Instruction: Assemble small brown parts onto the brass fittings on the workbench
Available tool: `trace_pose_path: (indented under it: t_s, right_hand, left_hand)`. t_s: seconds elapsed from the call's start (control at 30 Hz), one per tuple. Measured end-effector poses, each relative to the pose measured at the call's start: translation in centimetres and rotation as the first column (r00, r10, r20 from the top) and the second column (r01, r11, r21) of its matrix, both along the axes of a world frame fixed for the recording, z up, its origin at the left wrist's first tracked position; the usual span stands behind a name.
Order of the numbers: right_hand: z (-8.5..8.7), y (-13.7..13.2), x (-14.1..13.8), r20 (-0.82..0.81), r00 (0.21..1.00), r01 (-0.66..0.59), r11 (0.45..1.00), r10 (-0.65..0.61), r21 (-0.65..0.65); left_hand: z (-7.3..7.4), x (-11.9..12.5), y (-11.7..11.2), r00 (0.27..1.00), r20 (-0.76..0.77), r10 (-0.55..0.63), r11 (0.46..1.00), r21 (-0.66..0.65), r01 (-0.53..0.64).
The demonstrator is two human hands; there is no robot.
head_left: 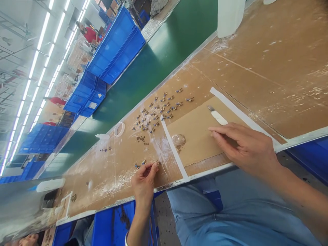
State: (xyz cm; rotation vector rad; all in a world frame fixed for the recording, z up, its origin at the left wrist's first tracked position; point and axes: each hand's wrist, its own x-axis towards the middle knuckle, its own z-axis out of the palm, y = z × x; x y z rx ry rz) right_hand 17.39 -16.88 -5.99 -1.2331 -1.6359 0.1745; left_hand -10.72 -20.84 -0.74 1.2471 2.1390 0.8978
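Note:
My left hand [144, 179] is over the table's near edge, thumb and forefinger pinched on a small gold-brown piece [158, 163]. Just behind those fingers lie a few small blue-and-gold figurines [139, 164]. My right hand [247, 147] hovers above a brown paper sheet [196, 123], thumb and forefinger pressed close; whatever is between them is too small to make out. Beside its knuckles a short brush-like tool with a white handle [219, 117] lies on the sheet. A small clear round dish [178, 139] stands between my hands.
Many more blue-and-gold figurines [164, 107] are spread farther back, near small dark round pieces [142, 140]. A tape roll [119, 129] and white bottle [103, 136] sit by a green conveyor belt [169, 44]. Blue crates [118, 44] stand beyond; people work in the background.

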Motion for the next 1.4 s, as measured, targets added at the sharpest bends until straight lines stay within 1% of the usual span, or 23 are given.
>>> trace_pose_path:
  t_s: [0.17, 0.3, 0.47, 0.67, 0.83, 0.97, 1.17, 1.23, 1.4]
  right_hand:
    - [0.05, -0.02, 0.02, 0.007, 1.000, 0.011, 1.000, -0.011, 0.001]
    - [0.05, 0.09, 0.08, 0.016, 1.000, 0.005, 1.000, -0.005, 0.009]
    - [0.11, 0.10, 0.11, 0.015, 1.000, 0.012, 1.000, -0.012, 0.012]
    - [-0.02, 0.10, 0.07, 0.006, 1.000, 0.016, 1.000, -0.016, -0.020]
    - [-0.03, 0.01, 0.02, 0.010, 1.000, 0.017, 1.000, -0.017, -0.013]
    - [0.07, 0.06, -0.02, 0.010, 1.000, 0.017, 1.000, -0.017, 0.005]
    - [0.07, 0.12, 0.01, 0.013, 1.000, 0.019, 1.000, -0.019, 0.025]
    - [0.04, 0.06, 0.06, 0.007, 1.000, 0.021, 0.999, -0.021, 0.029]
    - [-0.06, 0.01, -0.01, -0.006, 1.000, 0.006, 1.000, -0.006, 0.018]
  left_hand:
    - [0.45, 0.10, 0.13, 1.000, -0.019, 0.002, 0.999, -0.035, -0.002]
    - [0.50, -0.04, 0.39, 1.000, -0.011, 0.014, 0.999, -0.052, -0.014]
    - [0.46, -0.24, 0.77, 1.000, -0.016, -0.012, 0.997, -0.070, 0.011]
    - [0.46, -0.29, 0.93, 0.998, -0.048, -0.049, 0.995, -0.086, 0.045]
    - [0.50, -0.36, 0.85, 0.988, -0.114, -0.101, 0.989, -0.118, 0.087]
    - [0.60, -0.18, 0.76, 0.965, -0.221, -0.142, 0.983, -0.145, 0.111]
    - [0.38, 0.22, 0.40, 0.920, -0.337, -0.200, 0.979, -0.093, 0.179]
    - [0.28, 0.30, 0.31, 0.910, -0.357, -0.211, 0.977, -0.077, 0.197]
    - [0.29, 0.58, 0.39, 0.903, -0.376, -0.210, 0.977, -0.066, 0.200]
